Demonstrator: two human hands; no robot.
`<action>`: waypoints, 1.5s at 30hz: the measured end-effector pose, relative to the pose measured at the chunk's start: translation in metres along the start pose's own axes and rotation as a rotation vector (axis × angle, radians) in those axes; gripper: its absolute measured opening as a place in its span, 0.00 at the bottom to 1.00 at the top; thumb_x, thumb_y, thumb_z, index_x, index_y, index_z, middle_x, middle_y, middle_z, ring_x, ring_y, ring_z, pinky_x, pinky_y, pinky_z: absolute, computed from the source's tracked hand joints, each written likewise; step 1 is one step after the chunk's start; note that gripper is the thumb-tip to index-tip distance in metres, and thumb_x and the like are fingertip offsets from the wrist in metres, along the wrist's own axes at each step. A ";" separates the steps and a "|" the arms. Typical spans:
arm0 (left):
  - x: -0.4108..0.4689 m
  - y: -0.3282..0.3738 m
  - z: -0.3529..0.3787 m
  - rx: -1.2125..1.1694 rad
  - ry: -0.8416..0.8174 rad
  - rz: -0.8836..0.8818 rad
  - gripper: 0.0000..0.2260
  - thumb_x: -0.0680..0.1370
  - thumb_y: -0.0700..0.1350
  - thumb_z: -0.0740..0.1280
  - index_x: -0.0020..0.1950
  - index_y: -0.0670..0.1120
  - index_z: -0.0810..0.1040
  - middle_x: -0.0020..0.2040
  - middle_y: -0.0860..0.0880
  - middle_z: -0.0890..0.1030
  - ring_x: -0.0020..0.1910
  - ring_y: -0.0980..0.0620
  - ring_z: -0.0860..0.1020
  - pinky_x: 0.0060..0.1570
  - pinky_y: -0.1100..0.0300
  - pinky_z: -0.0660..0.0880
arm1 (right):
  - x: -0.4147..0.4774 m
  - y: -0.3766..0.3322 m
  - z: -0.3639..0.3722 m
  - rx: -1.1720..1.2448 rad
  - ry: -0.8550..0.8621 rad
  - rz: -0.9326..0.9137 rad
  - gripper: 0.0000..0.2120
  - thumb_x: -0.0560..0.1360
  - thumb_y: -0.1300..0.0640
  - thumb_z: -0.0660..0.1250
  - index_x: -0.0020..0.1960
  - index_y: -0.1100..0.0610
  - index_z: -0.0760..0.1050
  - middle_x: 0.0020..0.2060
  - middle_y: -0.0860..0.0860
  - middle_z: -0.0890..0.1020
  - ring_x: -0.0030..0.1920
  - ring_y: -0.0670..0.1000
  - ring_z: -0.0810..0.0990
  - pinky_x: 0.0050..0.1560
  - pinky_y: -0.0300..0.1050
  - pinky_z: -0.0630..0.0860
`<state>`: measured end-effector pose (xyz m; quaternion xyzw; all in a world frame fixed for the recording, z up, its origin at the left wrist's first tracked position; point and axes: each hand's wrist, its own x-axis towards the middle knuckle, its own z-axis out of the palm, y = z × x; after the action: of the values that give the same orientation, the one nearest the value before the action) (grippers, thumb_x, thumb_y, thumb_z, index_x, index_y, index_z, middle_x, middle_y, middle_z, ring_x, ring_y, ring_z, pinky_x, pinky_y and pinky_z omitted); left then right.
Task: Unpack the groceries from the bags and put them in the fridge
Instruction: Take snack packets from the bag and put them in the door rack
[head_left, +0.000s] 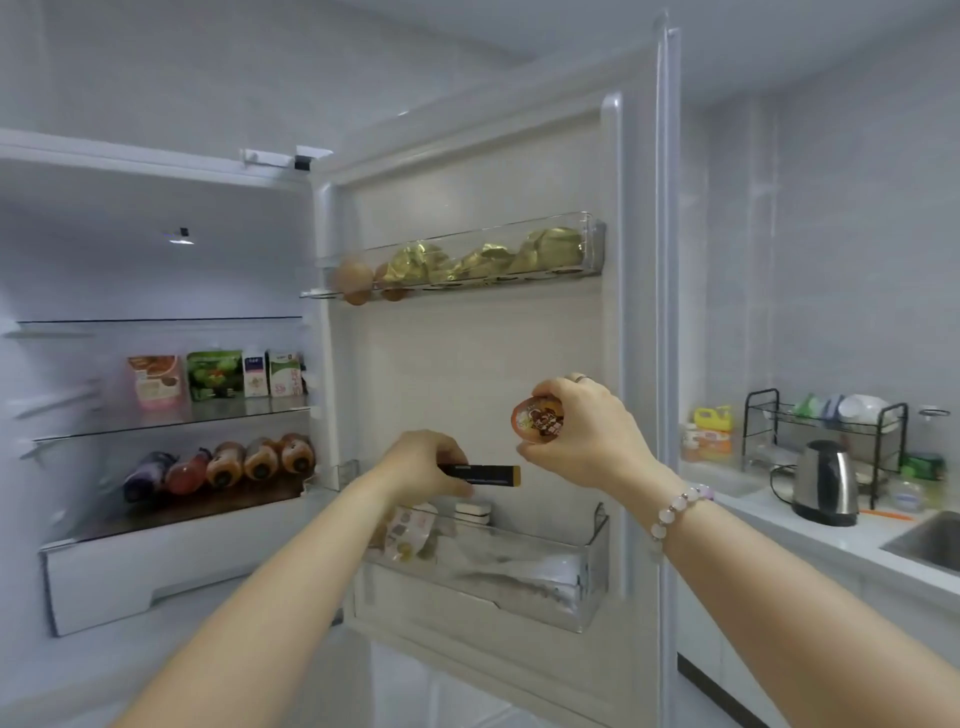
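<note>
Hovering above the door bin (592, 540), gripped a dark bar (488, 475) by one end in the left hand (426, 462), fingers curled round it. Clasped a round cup (537, 420) in the right hand (587, 436), thumb and fingers wrapped close, just beside the bar's gold tip, before the fridge door (467, 389).

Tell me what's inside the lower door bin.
The lower door bin holds a printed pouch, a white block and pale packets along the bottom. The left forearm covers its left end.
</note>
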<state>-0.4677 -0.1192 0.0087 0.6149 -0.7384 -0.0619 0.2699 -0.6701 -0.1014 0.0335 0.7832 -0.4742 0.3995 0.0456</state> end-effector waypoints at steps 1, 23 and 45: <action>0.006 0.001 0.005 -0.003 -0.031 -0.004 0.08 0.69 0.47 0.74 0.45 0.50 0.80 0.39 0.55 0.77 0.38 0.56 0.74 0.35 0.66 0.69 | 0.005 0.001 0.000 -0.002 0.009 -0.005 0.26 0.67 0.49 0.73 0.63 0.51 0.71 0.55 0.48 0.74 0.55 0.50 0.74 0.49 0.40 0.70; 0.069 0.023 0.084 0.265 -0.639 -0.045 0.21 0.70 0.52 0.71 0.60 0.45 0.78 0.58 0.49 0.80 0.55 0.49 0.77 0.59 0.55 0.73 | 0.030 0.029 0.056 0.168 -0.077 -0.030 0.26 0.67 0.54 0.74 0.63 0.56 0.72 0.54 0.50 0.71 0.52 0.52 0.76 0.51 0.43 0.76; 0.041 -0.018 -0.041 0.027 -0.291 -0.245 0.17 0.74 0.53 0.69 0.59 0.47 0.79 0.47 0.54 0.80 0.48 0.58 0.77 0.46 0.65 0.76 | 0.053 -0.025 0.122 0.270 -0.284 -0.067 0.44 0.66 0.57 0.74 0.74 0.54 0.52 0.46 0.48 0.79 0.49 0.51 0.78 0.48 0.44 0.77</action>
<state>-0.4361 -0.1524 0.0490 0.6883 -0.6901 -0.1726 0.1423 -0.5668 -0.1802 -0.0059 0.8461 -0.3917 0.3430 -0.1140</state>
